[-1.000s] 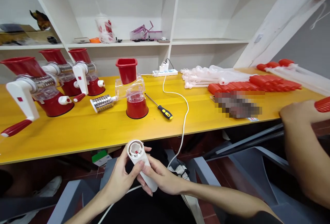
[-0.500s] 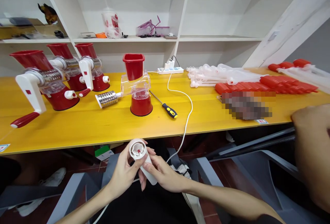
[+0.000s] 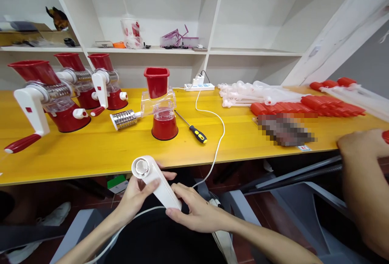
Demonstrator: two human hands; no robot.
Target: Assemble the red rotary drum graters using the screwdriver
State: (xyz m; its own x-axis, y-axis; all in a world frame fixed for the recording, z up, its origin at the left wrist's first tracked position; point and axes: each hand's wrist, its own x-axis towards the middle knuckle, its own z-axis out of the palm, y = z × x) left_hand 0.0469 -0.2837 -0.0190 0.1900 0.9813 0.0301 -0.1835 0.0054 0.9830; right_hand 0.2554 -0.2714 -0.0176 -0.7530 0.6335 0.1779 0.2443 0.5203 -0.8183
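A white crank arm [image 3: 158, 183] with a round socket at its upper end is held over my lap, just in front of the table edge. My left hand [image 3: 136, 194] is closed around its upper part, thumb across the flat face and fingers behind. At the lower end, my right hand [image 3: 197, 209] grips it between thumb and fingers. On the table beyond stands a rotary grater [image 3: 164, 126] with red hopper, clear body and red base, lacking a crank. A metal grating drum [image 3: 125, 119] lies at its left, and a black-and-yellow screwdriver [image 3: 198, 134] at its right.
Several graters with cranks [image 3: 65, 110] stand at the left. A white cable [image 3: 221, 134] runs from a power strip [image 3: 199, 87] over the table edge. Red and clear plastic parts [image 3: 279, 108] are piled at the right, near another person's arm [image 3: 361, 154].
The crank arm has turned from pointing its socket towards me to lying more lengthwise, its socket end shifted left. My right hand has slid towards its lower end.
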